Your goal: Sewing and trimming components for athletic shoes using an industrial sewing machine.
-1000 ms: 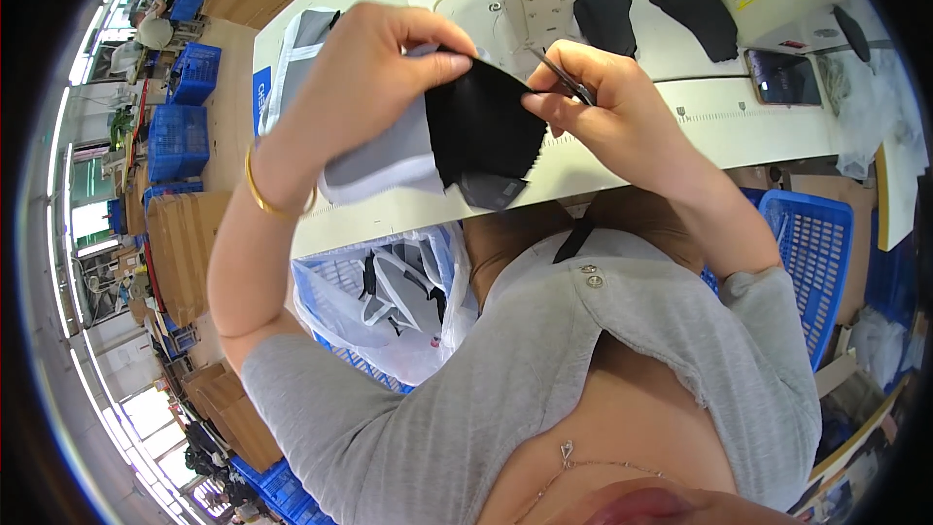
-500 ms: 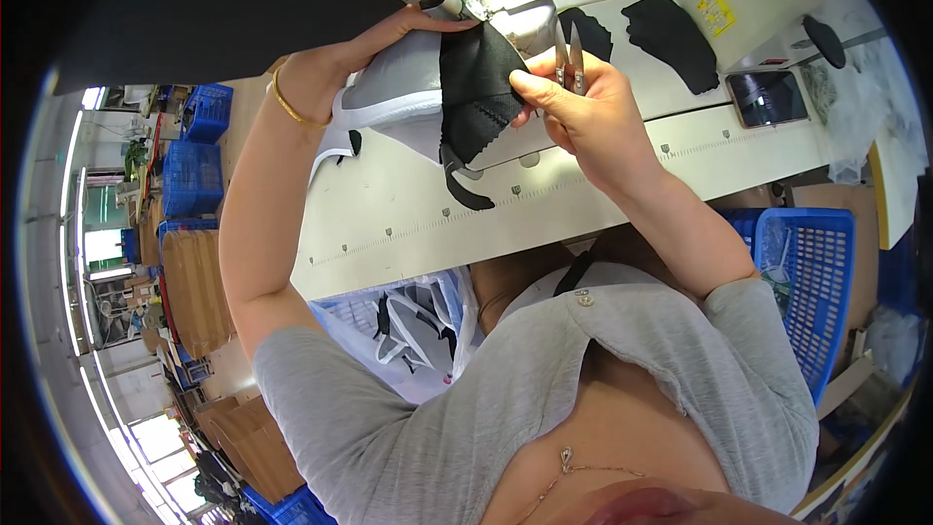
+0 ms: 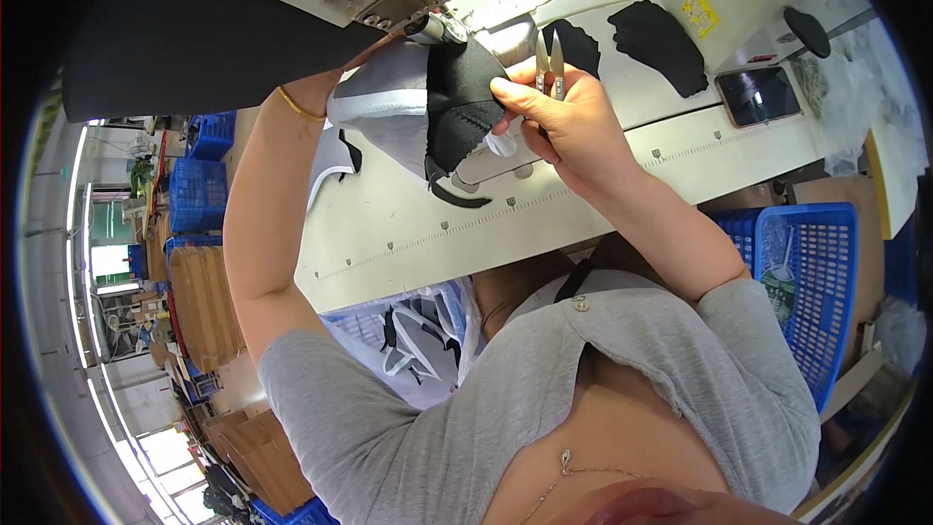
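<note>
Under the sewing machine head [image 3: 428, 15] lies a fabric piece with a grey-white part [image 3: 384, 87] and a black panel [image 3: 466, 68], its lower edge zigzag-cut. My left hand [image 3: 356, 60] reaches in at the left of this piece, its fingers hidden by the machine and cloth. At the black panel's right edge, my right hand [image 3: 573, 117] is closed, thumb and fingers pinching the cloth. Small thread snips [image 3: 549, 73] are tucked in that same hand, blades pointing up. A narrow black strip [image 3: 457, 196] hangs from the panel onto the table.
Black cut pieces [image 3: 659, 44] and a phone [image 3: 758, 97] lie on the white sewing table [image 3: 389, 224], marked with a ruler scale. Below it, a lined basket [image 3: 350, 321] holds grey and black pieces. A blue crate [image 3: 821, 282] stands at right. A large black panel [image 3: 214, 39] covers the upper left.
The view has shifted a little. My left thumb, seen on the cloth before, is now hidden by the machine head. The right hand keeps its pinch on the black panel.
</note>
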A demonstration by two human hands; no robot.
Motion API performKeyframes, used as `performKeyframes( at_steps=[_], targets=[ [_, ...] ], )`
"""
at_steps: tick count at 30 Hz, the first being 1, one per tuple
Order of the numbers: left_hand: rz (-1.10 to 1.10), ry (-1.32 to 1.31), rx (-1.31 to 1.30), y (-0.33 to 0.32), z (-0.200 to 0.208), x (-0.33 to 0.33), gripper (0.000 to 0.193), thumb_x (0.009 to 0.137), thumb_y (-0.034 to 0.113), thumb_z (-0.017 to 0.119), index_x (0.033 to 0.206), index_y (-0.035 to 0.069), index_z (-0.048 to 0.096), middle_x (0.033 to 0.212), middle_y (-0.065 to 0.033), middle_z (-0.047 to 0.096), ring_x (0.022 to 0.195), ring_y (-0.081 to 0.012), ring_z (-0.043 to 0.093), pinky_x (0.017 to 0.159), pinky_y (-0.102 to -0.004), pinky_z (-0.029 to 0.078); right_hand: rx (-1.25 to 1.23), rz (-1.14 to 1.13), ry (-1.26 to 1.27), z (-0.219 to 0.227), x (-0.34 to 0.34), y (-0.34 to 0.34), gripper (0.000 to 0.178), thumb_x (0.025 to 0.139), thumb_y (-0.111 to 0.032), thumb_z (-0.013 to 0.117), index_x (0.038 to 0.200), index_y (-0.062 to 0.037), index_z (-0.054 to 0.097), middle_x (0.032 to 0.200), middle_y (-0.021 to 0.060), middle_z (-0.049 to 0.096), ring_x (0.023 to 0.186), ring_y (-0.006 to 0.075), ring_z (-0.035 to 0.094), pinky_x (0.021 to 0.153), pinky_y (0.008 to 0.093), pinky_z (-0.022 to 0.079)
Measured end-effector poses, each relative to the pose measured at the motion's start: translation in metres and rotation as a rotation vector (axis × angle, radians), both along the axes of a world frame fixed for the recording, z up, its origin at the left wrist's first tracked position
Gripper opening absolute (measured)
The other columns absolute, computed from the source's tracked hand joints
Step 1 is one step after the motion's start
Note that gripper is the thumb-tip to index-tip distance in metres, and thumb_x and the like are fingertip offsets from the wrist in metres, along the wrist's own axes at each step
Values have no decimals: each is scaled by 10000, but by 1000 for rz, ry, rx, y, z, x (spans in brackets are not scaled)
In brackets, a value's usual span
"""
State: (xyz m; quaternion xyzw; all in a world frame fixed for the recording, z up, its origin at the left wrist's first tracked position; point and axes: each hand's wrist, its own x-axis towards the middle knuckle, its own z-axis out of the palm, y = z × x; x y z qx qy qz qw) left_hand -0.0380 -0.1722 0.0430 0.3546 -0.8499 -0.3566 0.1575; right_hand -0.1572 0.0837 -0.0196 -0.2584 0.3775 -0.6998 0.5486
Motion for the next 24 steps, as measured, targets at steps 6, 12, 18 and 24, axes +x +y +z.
performKeyframes(
  at_steps=[6, 12, 18, 24],
  targets=[
    [34, 137, -208, -10, -3, -1, 357, 886, 253, 669, 1157, 22, 649, 1138, -119, 647, 1016, -204, 630, 889, -284, 485, -14, 13, 4, -2, -1, 1, 155, 904, -167, 690, 965, -50, 608, 706, 63, 679, 517, 34, 501, 452, 192, 333],
    [72, 278, -404, -4, -3, 11, 318, 894, 205, 654, 1146, 12, 648, 1126, -125, 652, 1010, -221, 634, 885, -292, 487, -10, 29, 16, -4, -2, 1, 147, 907, -166, 690, 959, -57, 607, 713, 50, 677, 546, 31, 532, 462, 199, 351],
    [145, 422, -614, -13, 9, 46, 280, 902, 157, 638, 1135, 2, 648, 1114, -131, 657, 1004, -238, 637, 881, -300, 489, -8, -11, 18, 4, 19, 0, 136, 900, -127, 694, 946, -39, 601, 726, 44, 645, 626, 90, 638, 548, 224, 445],
    [154, 590, -772, -53, 12, 76, 245, 910, 109, 622, 1124, -8, 647, 1102, -138, 662, 997, -255, 641, 877, -308, 491, -133, -146, 167, -9, 23, -12, 125, 900, -87, 672, 887, 0, 584, 752, 52, 637, 683, 124, 679, 624, 254, 504]
  ],
)
